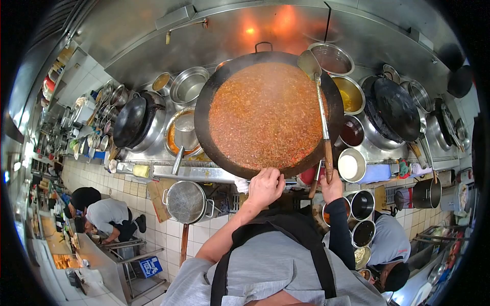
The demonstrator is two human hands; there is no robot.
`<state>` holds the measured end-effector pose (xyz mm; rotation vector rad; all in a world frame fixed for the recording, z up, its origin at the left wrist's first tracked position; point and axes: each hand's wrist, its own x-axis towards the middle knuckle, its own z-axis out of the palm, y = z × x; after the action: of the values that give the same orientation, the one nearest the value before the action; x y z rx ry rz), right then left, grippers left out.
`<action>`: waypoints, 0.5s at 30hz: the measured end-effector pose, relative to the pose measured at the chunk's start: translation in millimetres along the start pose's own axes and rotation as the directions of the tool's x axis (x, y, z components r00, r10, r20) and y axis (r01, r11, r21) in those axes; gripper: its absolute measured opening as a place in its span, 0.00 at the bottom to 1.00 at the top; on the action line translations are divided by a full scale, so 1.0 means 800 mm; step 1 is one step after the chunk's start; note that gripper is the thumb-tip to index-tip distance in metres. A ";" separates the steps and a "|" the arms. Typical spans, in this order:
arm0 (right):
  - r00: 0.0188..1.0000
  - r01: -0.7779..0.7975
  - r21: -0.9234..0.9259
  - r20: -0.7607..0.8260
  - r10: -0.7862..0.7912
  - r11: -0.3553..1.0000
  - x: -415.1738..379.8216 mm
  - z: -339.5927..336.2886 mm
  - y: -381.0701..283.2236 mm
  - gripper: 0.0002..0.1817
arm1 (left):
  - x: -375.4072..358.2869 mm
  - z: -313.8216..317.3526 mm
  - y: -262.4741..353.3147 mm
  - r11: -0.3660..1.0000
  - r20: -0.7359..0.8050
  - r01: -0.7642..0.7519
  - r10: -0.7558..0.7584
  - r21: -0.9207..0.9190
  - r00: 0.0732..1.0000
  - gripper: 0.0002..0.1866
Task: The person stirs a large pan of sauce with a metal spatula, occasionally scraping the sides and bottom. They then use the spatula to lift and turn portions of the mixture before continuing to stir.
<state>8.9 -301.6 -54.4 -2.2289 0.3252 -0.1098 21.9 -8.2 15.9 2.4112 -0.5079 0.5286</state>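
A very large black wok (pixel 200 120) sits in the middle of the head view, filled with a steaming reddish-brown minced sauce (pixel 265 115). At its near rim is my left hand (pixel 266 187), fingers curled closed against the edge; the fingertips are partly hidden. My right hand (pixel 332 188) is wrapped round the wooden handle of a long wok spatula (pixel 324 109). The spatula lies along the wok's right side, its metal blade raised at the far right rim. Beside my left wrist hangs a white cloth (pixel 241 184).
Metal bowls flank the wok, including yellow oil (pixel 352 97) and a white-filled pot (pixel 352 164). A ladle (pixel 185 137) rests over a bowl at left. Smaller woks (pixel 397 109) (pixel 130 122) stand either side. Co-workers bend at lower left (pixel 109 217) and lower right (pixel 388 242).
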 end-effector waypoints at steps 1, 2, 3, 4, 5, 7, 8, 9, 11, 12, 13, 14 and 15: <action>1.000 -0.005 0.004 0.001 0.005 1.000 0.000 0.000 -0.001 0.15 | 0.000 -0.001 0.001 1.000 0.000 0.000 0.000 0.003 1.000 0.12; 1.000 -0.005 0.008 0.000 0.005 1.000 0.000 0.000 0.000 0.15 | 0.000 0.000 0.000 1.000 0.001 0.001 -0.001 0.005 1.000 0.12; 1.000 -0.006 0.012 -0.001 0.006 1.000 0.000 0.001 0.001 0.15 | 0.000 0.000 0.000 1.000 0.002 0.002 -0.002 0.007 1.000 0.12; 1.000 -0.007 0.017 -0.002 0.007 1.000 0.000 0.001 0.002 0.15 | -0.001 0.001 0.000 1.000 0.002 0.003 -0.003 0.010 1.000 0.12; 1.000 -0.016 0.007 0.000 0.016 1.000 0.000 0.001 0.003 0.14 | -0.001 0.001 0.000 1.000 0.005 0.004 -0.004 0.012 1.000 0.12; 0.999 -0.033 -0.015 0.004 0.033 0.999 0.000 0.002 0.003 0.13 | 0.000 0.000 0.001 1.000 0.009 0.007 -0.007 0.018 1.000 0.12; 1.000 -0.029 -0.016 0.002 0.029 0.999 0.001 0.002 0.003 0.14 | 0.000 0.000 0.001 1.000 0.004 0.004 -0.004 0.017 1.000 0.12; 1.000 -0.024 -0.017 -0.001 0.024 1.000 0.001 0.002 0.003 0.14 | 0.000 0.001 0.001 1.000 -0.001 0.001 -0.001 0.015 1.000 0.12; 1.000 -0.018 -0.019 -0.003 0.017 1.000 0.000 0.002 0.003 0.14 | -0.001 0.001 0.001 1.000 0.000 0.003 -0.003 0.016 1.000 0.12; 1.000 -0.015 -0.019 -0.003 0.015 1.000 0.000 0.002 0.003 0.13 | -0.001 0.000 0.001 1.000 0.006 0.009 -0.009 0.019 1.000 0.12; 1.000 -0.013 -0.019 -0.002 0.013 1.000 0.000 0.002 0.003 0.13 | -0.001 0.000 0.002 1.000 0.013 0.014 -0.014 0.021 1.000 0.12; 1.000 -0.013 -0.021 -0.001 0.013 1.000 0.001 0.003 0.005 0.13 | -0.001 0.000 0.002 1.000 0.010 0.013 -0.013 0.022 1.000 0.12; 1.000 -0.014 -0.023 0.002 0.014 1.000 0.001 0.003 0.006 0.13 | -0.001 0.000 0.002 1.000 0.008 0.012 -0.012 0.024 1.000 0.12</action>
<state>9.4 -302.9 -60.1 -2.2485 0.3427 -0.0972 20.4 -9.3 16.0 2.4386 -0.4930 0.5232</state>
